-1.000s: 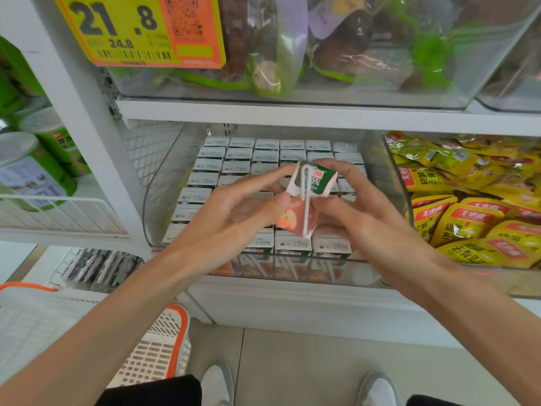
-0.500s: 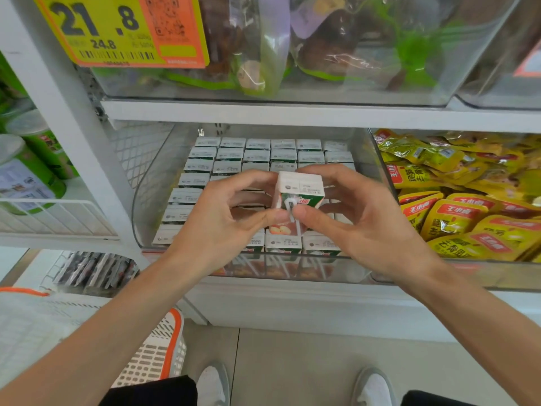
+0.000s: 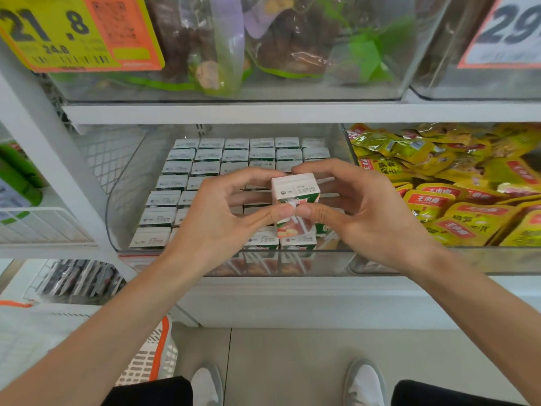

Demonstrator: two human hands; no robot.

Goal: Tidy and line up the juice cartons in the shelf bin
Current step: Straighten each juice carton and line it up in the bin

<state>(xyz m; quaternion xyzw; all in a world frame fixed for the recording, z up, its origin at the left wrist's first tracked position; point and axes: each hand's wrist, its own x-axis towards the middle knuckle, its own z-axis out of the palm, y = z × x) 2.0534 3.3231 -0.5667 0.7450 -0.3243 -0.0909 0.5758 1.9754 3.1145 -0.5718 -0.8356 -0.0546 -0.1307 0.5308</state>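
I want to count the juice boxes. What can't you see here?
Head view:
Some cartons: hidden behind the left hand and right hand.
Print on the held carton: too small to read.
Right price tag: cut off by the right edge.

White-topped juice carton [image 3: 295,189], green band, orange fruit print below. The cartons [image 3: 208,155] behind are all white tops. Snack packets [image 3: 468,213] are yellow with red labels, the price tag [image 3: 58,30] yellow and orange, the basket [image 3: 152,356] white and orange-rimmed.
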